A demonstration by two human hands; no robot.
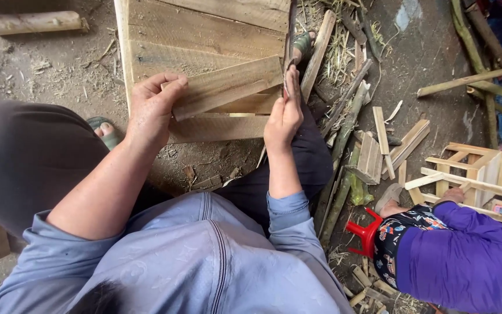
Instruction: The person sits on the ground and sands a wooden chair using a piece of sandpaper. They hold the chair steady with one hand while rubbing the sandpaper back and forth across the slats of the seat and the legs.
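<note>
Slat: a loose wooden slat lies tilted on top of a wooden panel, near its lower edge. Its long axis goes from lower left to upper right, across the person's body.

Left hand: the left hand is at the lower left end of the slat. The fingers curl over that end and the thumb is beside it, so it grips the slat.

Right hand: the right hand is at the upper right end. It stands on its edge, fingers straight and together, pressed flat against the end of the slat. It is open, not closed around the wood.

Which hand is nearer: both hands touch the slat, one at each end, and the slat lies just in front of them, between the knees.

Panel: several boards joined side by side, and it leans away from the person on the earth floor.

Around the feet: green sandals on the person's feet, one at the left of the panel and one behind its right edge.

On the right: many offcuts and bamboo strips lie on the ground.

Other person: somebody in a purple sleeve sits on a red stool and touches a small wooden frame, well apart from the slat.

Far left: a round log lies on the ground.
</note>
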